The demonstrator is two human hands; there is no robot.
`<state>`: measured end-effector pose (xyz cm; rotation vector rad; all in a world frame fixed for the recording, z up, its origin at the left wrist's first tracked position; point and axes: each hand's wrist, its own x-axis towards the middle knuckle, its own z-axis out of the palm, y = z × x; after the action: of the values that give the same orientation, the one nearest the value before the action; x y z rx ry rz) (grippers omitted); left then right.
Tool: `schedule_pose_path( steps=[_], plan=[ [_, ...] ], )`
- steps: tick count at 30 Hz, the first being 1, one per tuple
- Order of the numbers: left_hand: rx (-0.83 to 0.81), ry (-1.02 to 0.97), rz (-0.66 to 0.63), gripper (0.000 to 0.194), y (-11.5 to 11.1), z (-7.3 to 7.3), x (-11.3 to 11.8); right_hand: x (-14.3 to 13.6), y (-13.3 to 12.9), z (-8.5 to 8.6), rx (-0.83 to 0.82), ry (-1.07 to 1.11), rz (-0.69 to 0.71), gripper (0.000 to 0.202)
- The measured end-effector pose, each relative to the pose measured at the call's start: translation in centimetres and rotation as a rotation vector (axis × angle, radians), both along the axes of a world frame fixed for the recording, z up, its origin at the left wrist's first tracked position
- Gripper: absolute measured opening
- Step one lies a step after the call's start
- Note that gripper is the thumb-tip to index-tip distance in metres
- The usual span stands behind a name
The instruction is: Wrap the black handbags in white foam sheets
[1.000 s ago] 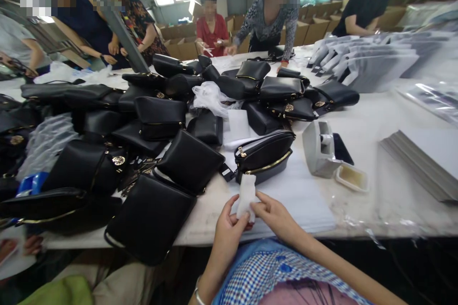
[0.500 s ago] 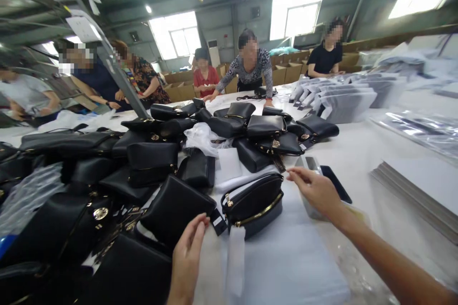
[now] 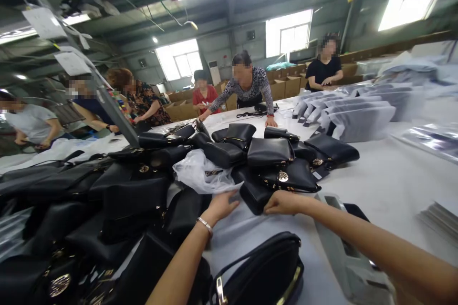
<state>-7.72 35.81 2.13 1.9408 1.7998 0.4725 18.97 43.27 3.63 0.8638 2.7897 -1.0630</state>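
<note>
My left hand (image 3: 222, 204) reaches forward at the crumpled clear plastic (image 3: 196, 171), thumb apart from the fingers; the plastic partly hides its fingertips. A bracelet circles that wrist. My right hand (image 3: 281, 203) is closed, fingers curled down by the lower end of a black handbag (image 3: 253, 193); whatever they pinch is hidden. Just above it lies another black handbag with a round gold emblem (image 3: 283, 176). Nearest me, a black handbag with gold zippers (image 3: 265, 267) stands upright on white sheeting (image 3: 232, 236), cut off by the bottom edge.
Many black handbags (image 3: 136, 205) are heaped on the left. A grey device (image 3: 343, 257) sits under my right forearm. Wrapped bags (image 3: 358, 116) stand in a row at the back right, by flat clear plastic (image 3: 429, 140). Several people work beyond the table; a metal post (image 3: 118, 109) rises at left.
Both hands have moved forward, past the zippered handbag, and closer together. The view has shifted, so that handbag now sits lower in it. My right fingers have curled in.
</note>
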Motion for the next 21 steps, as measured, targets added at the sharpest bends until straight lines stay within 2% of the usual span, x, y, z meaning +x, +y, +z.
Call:
schedule_pose_path(
  steps=[6,14,21],
  plan=[
    [0.152,0.008,0.047,0.049,5.9,-0.4,-1.6,-1.1,3.4,-1.1,0.008,0.009,-0.023,0.03],
    [0.231,-0.012,0.022,0.046,12.9,-1.1,-3.5,-3.9,8.1,-1.5,0.106,0.013,-0.099,0.031],
    [0.253,0.011,-0.067,0.061,17.5,-1.9,-4.3,-6.1,13.7,-2.7,0.24,-0.007,-0.183,0.029]
  ],
)
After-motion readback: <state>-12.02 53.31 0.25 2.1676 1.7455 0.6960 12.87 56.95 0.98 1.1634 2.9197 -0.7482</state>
